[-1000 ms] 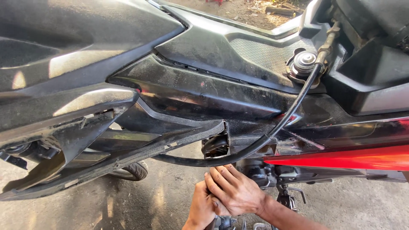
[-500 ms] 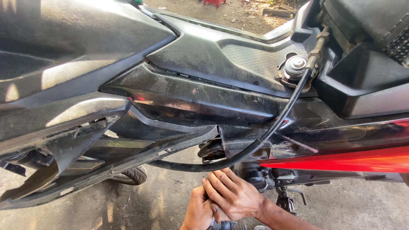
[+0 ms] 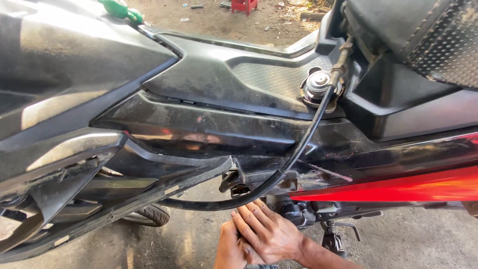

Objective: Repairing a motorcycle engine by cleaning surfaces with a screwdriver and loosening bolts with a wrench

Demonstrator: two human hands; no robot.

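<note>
My right hand (image 3: 271, 231) lies with its fingers stretched out over my left hand (image 3: 229, 248), low at the middle of the view, under a motorcycle. The fingertips reach up to a black cable (image 3: 298, 149) that loops down from beside the metal filler cap (image 3: 318, 85) and curves left under the black side panel (image 3: 199, 132). The left hand is curled beneath the right one. A small dark object (image 3: 260, 266) shows just below both hands at the frame edge; whether either hand grips it is hidden.
Black fairing (image 3: 64, 99) fills the left side, and a red panel (image 3: 398, 187) runs along the right. The seat (image 3: 428, 30) is at the top right. A tyre (image 3: 149, 215) and a foot peg (image 3: 333, 239) sit low, over bare concrete ground (image 3: 428, 244).
The view has drifted, so the motorcycle sits further left and lower in frame. Both hands stay stacked together under the cable, almost in the same spot.
</note>
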